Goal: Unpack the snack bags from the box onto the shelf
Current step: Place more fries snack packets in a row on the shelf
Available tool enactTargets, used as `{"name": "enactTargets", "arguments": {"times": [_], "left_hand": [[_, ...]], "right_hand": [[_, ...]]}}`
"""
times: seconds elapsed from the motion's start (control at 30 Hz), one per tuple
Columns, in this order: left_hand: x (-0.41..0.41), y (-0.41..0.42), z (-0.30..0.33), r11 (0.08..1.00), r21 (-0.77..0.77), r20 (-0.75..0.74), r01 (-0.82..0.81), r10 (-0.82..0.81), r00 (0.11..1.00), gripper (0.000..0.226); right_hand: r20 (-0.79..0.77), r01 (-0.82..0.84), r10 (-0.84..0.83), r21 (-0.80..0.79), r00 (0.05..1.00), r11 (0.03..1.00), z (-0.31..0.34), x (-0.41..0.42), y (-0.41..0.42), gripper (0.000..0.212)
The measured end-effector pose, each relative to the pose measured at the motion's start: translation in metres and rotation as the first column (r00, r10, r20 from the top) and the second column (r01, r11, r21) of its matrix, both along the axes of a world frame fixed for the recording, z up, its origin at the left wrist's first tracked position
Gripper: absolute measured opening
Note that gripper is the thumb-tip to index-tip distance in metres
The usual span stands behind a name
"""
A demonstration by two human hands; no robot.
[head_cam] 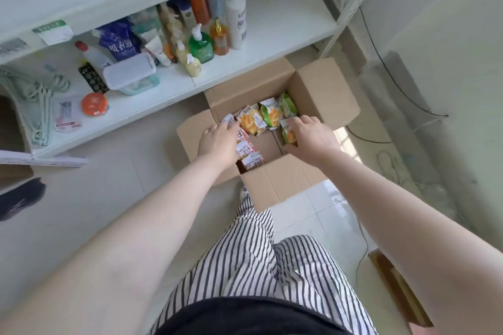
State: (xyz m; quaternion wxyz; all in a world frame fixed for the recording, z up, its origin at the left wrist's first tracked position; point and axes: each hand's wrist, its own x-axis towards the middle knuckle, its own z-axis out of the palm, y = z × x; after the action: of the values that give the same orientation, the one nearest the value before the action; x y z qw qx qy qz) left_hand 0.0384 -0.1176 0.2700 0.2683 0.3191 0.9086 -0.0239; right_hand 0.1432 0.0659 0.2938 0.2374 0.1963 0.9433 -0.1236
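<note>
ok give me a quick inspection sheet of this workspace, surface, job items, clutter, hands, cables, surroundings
surface: white shelf, bare on its right part; tiled floor below
job's things: open cardboard box on the floor, snack bags inside in orange, green and pink packs; none seen on the shelf yet
clutter: bottles and pump dispensers, lidded plastic container, orange round tub, hangers on the shelf's left part
grippers: left hand in the box, fingers on the pink bags, grip unclear; right hand gripping a green bag
cables: black cable along the wall and floor at right
surroundings: white wall, metal shelf post, striped trousers below
</note>
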Motion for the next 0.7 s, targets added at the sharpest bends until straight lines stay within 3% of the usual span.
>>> {"name": "enactTargets", "arguments": {"times": [0.3, 0.53, 0.7], "left_hand": [[-0.056, 0.063, -0.079, 0.997, -0.004, 0.008, -0.076, 0.076, 0.997, 0.073], [-0.087, 0.093, -0.252, 0.975, -0.026, 0.073, -0.223, 0.224, 0.972, 0.068], [-0.102, 0.106, -0.386, 0.911, 0.113, 0.193, -0.398, 0.372, 0.908, 0.071]], "right_hand": [[0.058, -0.017, 0.021, -0.063, 0.998, 0.998, -0.097, -0.069, 0.065, 0.055], [0.07, -0.046, 0.057, -0.146, 0.996, 0.988, -0.276, -0.119, 0.096, 0.052], [0.044, -0.023, 0.034, -0.221, 0.998, 0.975, -0.406, -0.151, 0.108, 0.059]]}}
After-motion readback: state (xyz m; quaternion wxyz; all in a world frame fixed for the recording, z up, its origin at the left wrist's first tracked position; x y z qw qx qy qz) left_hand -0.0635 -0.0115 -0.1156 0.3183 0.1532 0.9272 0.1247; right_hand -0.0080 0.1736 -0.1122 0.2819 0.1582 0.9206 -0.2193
